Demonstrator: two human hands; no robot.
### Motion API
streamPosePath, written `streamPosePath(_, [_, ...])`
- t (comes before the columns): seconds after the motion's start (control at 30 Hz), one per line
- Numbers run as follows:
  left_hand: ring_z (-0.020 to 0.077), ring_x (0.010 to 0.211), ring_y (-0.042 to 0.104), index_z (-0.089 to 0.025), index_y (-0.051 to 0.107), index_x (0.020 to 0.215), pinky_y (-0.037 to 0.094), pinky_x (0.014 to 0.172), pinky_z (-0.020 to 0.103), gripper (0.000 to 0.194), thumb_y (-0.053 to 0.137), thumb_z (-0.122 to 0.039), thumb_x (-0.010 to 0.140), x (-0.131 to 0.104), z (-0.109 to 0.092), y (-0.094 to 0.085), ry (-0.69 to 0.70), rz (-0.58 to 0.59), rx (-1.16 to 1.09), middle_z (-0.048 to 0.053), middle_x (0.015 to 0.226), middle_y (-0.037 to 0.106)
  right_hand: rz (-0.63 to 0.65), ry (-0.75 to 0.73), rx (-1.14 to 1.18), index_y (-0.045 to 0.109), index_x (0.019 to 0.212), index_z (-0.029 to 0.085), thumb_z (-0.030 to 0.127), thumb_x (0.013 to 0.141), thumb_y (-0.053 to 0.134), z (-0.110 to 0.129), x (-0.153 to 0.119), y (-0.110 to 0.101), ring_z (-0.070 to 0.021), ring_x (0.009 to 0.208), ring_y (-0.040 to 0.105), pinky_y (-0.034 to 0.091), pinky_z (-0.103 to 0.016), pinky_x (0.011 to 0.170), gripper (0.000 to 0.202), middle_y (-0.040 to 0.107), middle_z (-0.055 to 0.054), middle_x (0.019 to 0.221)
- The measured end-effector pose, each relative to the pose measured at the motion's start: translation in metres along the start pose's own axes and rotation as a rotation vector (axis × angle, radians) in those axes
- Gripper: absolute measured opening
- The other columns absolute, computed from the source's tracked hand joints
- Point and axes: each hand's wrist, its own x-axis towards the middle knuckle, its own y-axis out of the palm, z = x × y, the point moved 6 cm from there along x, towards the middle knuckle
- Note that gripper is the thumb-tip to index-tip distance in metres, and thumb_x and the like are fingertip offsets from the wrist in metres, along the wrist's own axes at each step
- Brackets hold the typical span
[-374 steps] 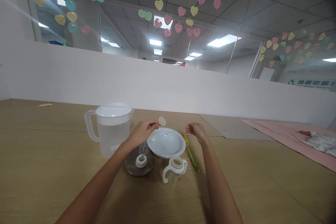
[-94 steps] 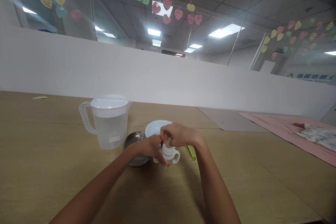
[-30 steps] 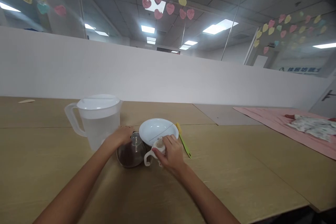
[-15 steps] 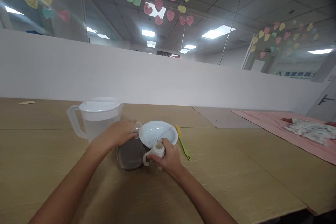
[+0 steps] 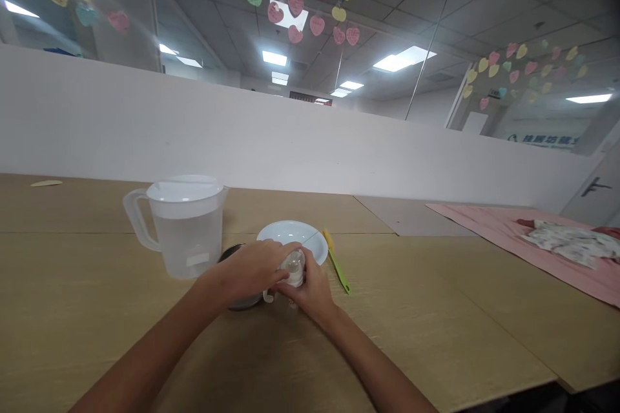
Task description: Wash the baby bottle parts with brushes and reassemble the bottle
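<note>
My right hand (image 5: pixel 314 290) is wrapped round a baby bottle (image 5: pixel 268 297) with a white collar and side handles, held upright above the table. My left hand (image 5: pixel 256 264) grips a clear domed cap (image 5: pixel 295 261), which sits over the teat at the bottle's top. Whether the cap is fully seated I cannot tell. Below my left hand lies a round dark-rimmed dish (image 5: pixel 242 303), mostly hidden by that hand. Just behind both hands stands a white bowl (image 5: pixel 290 230). To its right lies a brush (image 5: pixel 340 269) with a green handle and yellow head.
A lidded translucent pitcher (image 5: pixel 186 242) holding clear liquid stands to the left. Farther right, a pink cloth (image 5: pixel 484 222) carries a patterned garment (image 5: pixel 571 242). A low white wall (image 5: pixel 300 148) bounds the wooden table (image 5: pixel 426 322) at the back.
My left hand has moved right, from beside the bowl onto the bottle, bringing the clear cap over its teat. My right hand has stayed on the bottle.
</note>
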Motion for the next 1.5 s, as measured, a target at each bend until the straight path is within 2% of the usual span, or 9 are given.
streamPosePath(0.13, [0.0189, 0.077, 0.060, -0.024, 0.049, 0.114, 0.040, 0.061, 0.024, 0.035, 0.034, -0.026, 0.082, 0.001, 0.003, 0.008, 0.010, 0.062, -0.055, 0.004, 0.090, 0.064, -0.012, -0.009, -0.041, 0.048, 0.105, 0.021, 0.050, 0.062, 0.065, 0.001, -0.001, 0.001, -0.0182, 0.073, 0.060, 0.040, -0.024, 0.056, 0.054, 0.064, -0.002, 0.087])
streamPosePath(0.27, [0.0205, 0.082, 0.060, -0.023, 0.047, 0.116, 0.041, 0.063, 0.026, 0.037, 0.031, -0.027, 0.084, 0.002, 0.002, 0.009, 0.003, 0.053, -0.074, 0.005, 0.093, 0.065, -0.051, 0.001, -0.120, 0.048, 0.087, 0.019, 0.053, 0.070, 0.055, -0.001, -0.002, 0.002, -0.0160, 0.061, 0.056, 0.033, -0.022, 0.049, 0.039, 0.062, -0.001, 0.071])
streamPosePath(0.4, [0.0213, 0.080, 0.060, -0.022, 0.050, 0.113, 0.040, 0.062, 0.026, 0.035, 0.033, -0.028, 0.082, 0.003, 0.001, 0.011, -0.006, 0.056, -0.104, 0.005, 0.089, 0.065, -0.081, -0.010, -0.192, 0.044, 0.081, 0.019, 0.057, 0.070, 0.051, -0.004, -0.002, 0.002, -0.0160, 0.055, 0.054, 0.027, -0.022, 0.046, 0.040, 0.059, -0.001, 0.065])
streamPosePath(0.63, [0.0177, 0.074, 0.058, -0.029, 0.052, 0.110, 0.036, 0.057, 0.023, 0.039, 0.045, -0.022, 0.072, 0.007, 0.008, 0.006, 0.013, 0.057, -0.163, -0.001, 0.083, 0.065, -0.092, -0.023, -0.283, 0.046, 0.084, 0.018, 0.058, 0.073, 0.046, 0.000, -0.001, 0.003, -0.0161, 0.053, 0.054, 0.022, -0.023, 0.045, 0.042, 0.060, -0.001, 0.064])
streamPosePath(0.77, [0.0167, 0.076, 0.057, -0.030, 0.052, 0.111, 0.036, 0.061, 0.023, 0.041, 0.049, -0.024, 0.071, 0.010, 0.011, 0.006, 0.036, 0.051, -0.197, -0.002, 0.086, 0.065, -0.093, -0.029, -0.320, 0.047, 0.084, 0.017, 0.061, 0.074, 0.043, 0.002, 0.000, 0.003, -0.0166, 0.053, 0.054, 0.022, -0.024, 0.046, 0.044, 0.060, -0.003, 0.064])
streamPosePath(1.0, [0.0171, 0.082, 0.057, -0.029, 0.047, 0.119, 0.039, 0.063, 0.022, 0.046, 0.050, -0.030, 0.072, 0.011, 0.017, 0.007, -0.008, 0.073, -0.259, 0.000, 0.086, 0.063, -0.121, -0.069, -0.332, 0.049, 0.080, 0.017, 0.060, 0.075, 0.041, 0.006, 0.000, 0.000, -0.0173, 0.053, 0.055, 0.023, -0.025, 0.046, 0.044, 0.061, -0.005, 0.063])
streamPosePath(1.2, [0.0151, 0.076, 0.057, -0.028, 0.045, 0.118, 0.039, 0.061, 0.021, 0.047, 0.051, -0.030, 0.072, 0.011, 0.019, 0.007, -0.028, 0.133, -0.329, -0.001, 0.085, 0.063, -0.122, -0.078, -0.299, 0.050, 0.082, 0.017, 0.060, 0.076, 0.041, 0.009, -0.001, -0.002, -0.0171, 0.055, 0.056, 0.023, -0.024, 0.045, 0.045, 0.060, -0.004, 0.063])
streamPosePath(1.5, [0.0131, 0.072, 0.058, -0.027, 0.043, 0.116, 0.040, 0.063, 0.020, 0.050, 0.057, -0.031, 0.067, 0.013, 0.026, 0.015, -0.043, 0.238, -0.565, -0.004, 0.080, 0.062, -0.121, -0.082, -0.302, 0.051, 0.081, 0.016, 0.060, 0.077, 0.040, 0.009, -0.001, -0.001, -0.0175, 0.057, 0.057, 0.025, -0.024, 0.046, 0.045, 0.061, -0.005, 0.066])
